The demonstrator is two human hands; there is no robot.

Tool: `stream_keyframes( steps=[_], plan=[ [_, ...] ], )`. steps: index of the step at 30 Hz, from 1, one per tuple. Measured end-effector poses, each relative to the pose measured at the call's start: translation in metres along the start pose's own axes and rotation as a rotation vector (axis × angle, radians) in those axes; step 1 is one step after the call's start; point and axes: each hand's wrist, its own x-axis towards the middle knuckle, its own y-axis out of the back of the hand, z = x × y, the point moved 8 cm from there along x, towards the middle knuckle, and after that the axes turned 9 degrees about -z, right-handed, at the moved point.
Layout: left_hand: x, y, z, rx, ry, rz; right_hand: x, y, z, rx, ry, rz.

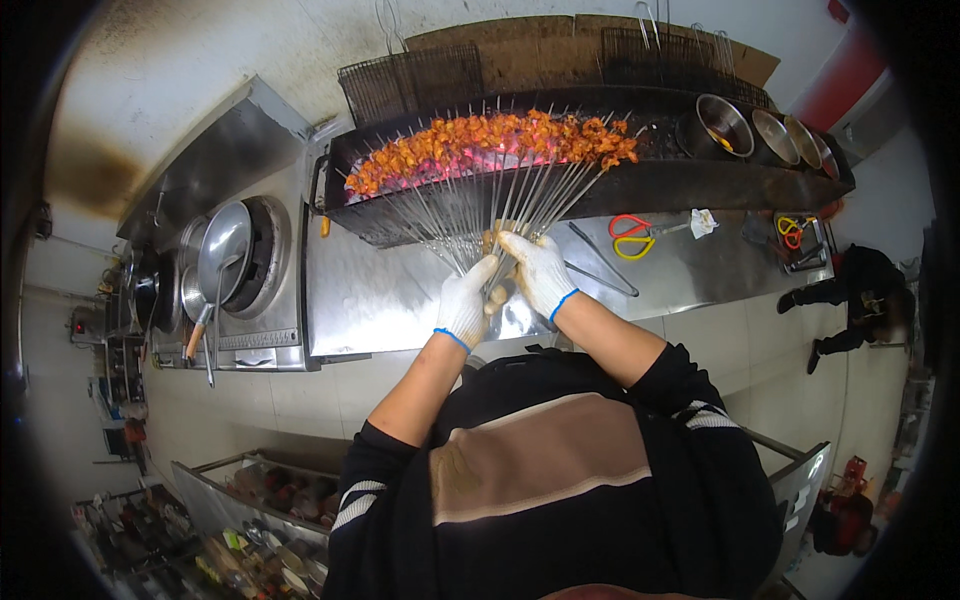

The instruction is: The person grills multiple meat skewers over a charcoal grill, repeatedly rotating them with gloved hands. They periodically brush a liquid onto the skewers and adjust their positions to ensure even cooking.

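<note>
Firmly, the gloved left hand [465, 300] and right hand [540, 272] close their grip around the bunched bare ends of the meat skewers [490, 133], just before the grill [640, 187]. Scissors [655, 231] lie on the table [380, 310] in front of the grill. The skewers' meat ends cross the grill's glowing left part, metal pots [697, 135] stand at its right end, and wire racks [415, 80] behind.

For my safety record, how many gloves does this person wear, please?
2: one white glove on the left hand, one on the right hand; both hands hold skewers. Both gloves are visible.
</note>
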Motion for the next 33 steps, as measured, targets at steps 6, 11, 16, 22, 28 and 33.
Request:
stream_keyframes(
  steps=[6, 11, 16, 22, 28, 33],
  plan=[
    [-0.001, -0.002, -0.001, 0.031, -0.008, 0.02, -0.001, 0.003, -0.002, -0.029, 0.016, 0.007],
    [0.002, -0.008, -0.002, -0.021, -0.025, -0.023, 0.001, 0.006, 0.0, -0.068, -0.046, 0.016],
    [0.005, -0.003, -0.002, -0.014, -0.061, 0.005, -0.004, 0.01, -0.004, -0.025, -0.064, 0.041],
    [0.007, 0.001, -0.003, -0.07, -0.045, -0.042, -0.01, 0.013, -0.007, 0.074, -0.071, 0.045],
    [0.006, -0.003, -0.004, -0.001, 0.0, 0.045, -0.001, 0.008, -0.003, -0.005, -0.061, 0.06],
    [0.003, -0.005, -0.003, 0.017, 0.004, 0.06, 0.001, 0.008, 0.0, 0.025, -0.036, 0.068]
  ],
)
